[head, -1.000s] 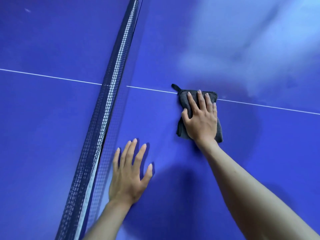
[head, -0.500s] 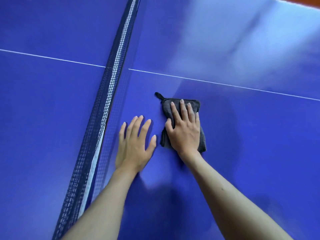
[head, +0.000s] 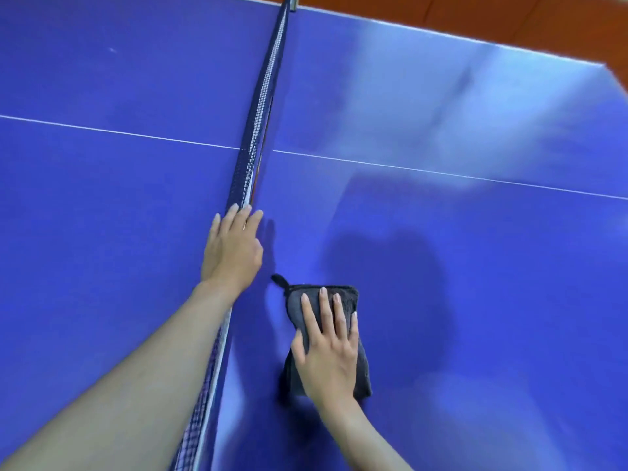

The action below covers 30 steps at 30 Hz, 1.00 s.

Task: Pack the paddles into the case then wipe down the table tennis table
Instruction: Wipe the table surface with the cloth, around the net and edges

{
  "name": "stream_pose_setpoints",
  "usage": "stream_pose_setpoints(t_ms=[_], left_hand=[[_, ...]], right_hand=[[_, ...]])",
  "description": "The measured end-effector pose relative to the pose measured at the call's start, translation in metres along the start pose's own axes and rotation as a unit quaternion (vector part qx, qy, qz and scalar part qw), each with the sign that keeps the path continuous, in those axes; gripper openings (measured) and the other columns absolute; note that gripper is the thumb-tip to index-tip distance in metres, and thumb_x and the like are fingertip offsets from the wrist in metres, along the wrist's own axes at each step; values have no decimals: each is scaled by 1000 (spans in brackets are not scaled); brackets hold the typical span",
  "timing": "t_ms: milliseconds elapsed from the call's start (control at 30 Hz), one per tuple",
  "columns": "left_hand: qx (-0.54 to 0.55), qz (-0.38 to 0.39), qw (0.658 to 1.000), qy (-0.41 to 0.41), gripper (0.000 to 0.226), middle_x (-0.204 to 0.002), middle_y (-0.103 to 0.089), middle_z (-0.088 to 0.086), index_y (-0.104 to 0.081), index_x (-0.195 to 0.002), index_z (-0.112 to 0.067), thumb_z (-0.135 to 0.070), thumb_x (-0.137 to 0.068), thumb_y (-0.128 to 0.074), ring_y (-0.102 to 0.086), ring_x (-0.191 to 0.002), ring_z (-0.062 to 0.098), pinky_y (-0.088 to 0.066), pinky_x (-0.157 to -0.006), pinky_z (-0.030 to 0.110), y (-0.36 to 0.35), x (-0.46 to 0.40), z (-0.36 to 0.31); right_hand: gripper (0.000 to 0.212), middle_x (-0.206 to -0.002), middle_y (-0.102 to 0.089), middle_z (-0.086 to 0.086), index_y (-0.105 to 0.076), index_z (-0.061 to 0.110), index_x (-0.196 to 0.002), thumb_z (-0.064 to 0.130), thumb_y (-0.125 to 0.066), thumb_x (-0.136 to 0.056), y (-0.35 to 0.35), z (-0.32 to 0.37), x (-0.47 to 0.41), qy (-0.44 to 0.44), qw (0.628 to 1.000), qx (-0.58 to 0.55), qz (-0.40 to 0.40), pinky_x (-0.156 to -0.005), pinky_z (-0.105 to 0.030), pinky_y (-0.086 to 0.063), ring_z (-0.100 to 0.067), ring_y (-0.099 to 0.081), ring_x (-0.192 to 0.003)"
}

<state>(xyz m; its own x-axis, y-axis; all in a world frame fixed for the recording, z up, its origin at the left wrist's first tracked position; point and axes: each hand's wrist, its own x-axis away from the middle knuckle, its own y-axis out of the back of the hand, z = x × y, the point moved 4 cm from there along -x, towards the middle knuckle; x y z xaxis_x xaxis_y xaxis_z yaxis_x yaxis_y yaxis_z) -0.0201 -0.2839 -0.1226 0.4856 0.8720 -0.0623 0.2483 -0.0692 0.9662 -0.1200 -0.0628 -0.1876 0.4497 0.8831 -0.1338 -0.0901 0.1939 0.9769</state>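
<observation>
Right hand [head: 331, 351] is flat on the dark grey cloth [head: 299, 307], fingers straight and spread, pressing it onto the blue worktop [head: 475, 300]. The cloth sits at about six o'clock in the view, folded, a small loop tab sticking out at its eleven o'clock corner. At ten o'clock from it, the left hand [head: 232, 249] lies open, fingers straight and together, fingertips touching the net [head: 260, 107], holding nothing. The left forearm crosses over the net's near stretch. The net runs up toward twelve o'clock, splitting the worktop; a white centre line [head: 441, 171] crosses it. Orange floor [head: 509, 18] shows past the far edge at one o'clock. Paddles and case: out of view.
</observation>
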Motion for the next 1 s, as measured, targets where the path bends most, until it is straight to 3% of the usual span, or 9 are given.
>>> stream_pose_setpoints(t_ms=[233, 400, 533, 767, 1000], left_hand=[[39, 94, 995, -2, 58, -172, -15, -3, -21, -164, -15, -23, -109, -34, -16, -158, 14, -9, -130, 41, -27, 10, 48], [22, 38, 999, 4, 56, -171, -20, -5, -29, -162, -16, -32, -109, -21, -16, -158, 13, -11, -130, 46, -52, 25, 60], [41, 13, 999, 21, 56, -170, -23, -9, -31, -162, -20, -31, -108, -23, -16, -157, 8, -12, -130, 45, -57, 25, 57], [52, 10, 998, 22, 54, -169, -25, -9, -36, -160, -20, -27, -107, -31, -19, -157, 8, -17, -129, 47, -55, 25, 56], [37, -4, 999, 10, 54, -169, -27, -7, -37, -160, -18, -25, -106, -35, -21, -156, 10, -20, -128, 49, -56, 23, 57]], right_hand=[[66, -171, -30, 1, -40, 37, -160, 44, -47, -95, -1, -5, -31, 11, 1000, -15, 13, -125, -59, -23, -23, -23, -160], [62, -169, -34, 2, -44, 37, -157, 43, -47, -96, -11, -21, -108, 5, 999, -43, -16, -127, -56, -20, -23, -26, -158], [61, -167, -38, 1, -47, 38, -156, 45, -45, -95, -21, -36, -180, -16, 998, -43, -37, -129, -53, -18, -23, -29, -157], [65, -173, -23, 5, -34, 43, -161, 51, -38, -96, -33, -55, -294, -50, 998, -32, 21, -130, -50, -8, -19, -15, -160], [63, -173, -23, 4, -32, 43, -161, 51, -41, -99, -39, -61, -371, -33, 998, -32, 44, -130, -48, -8, -21, -15, -160]])
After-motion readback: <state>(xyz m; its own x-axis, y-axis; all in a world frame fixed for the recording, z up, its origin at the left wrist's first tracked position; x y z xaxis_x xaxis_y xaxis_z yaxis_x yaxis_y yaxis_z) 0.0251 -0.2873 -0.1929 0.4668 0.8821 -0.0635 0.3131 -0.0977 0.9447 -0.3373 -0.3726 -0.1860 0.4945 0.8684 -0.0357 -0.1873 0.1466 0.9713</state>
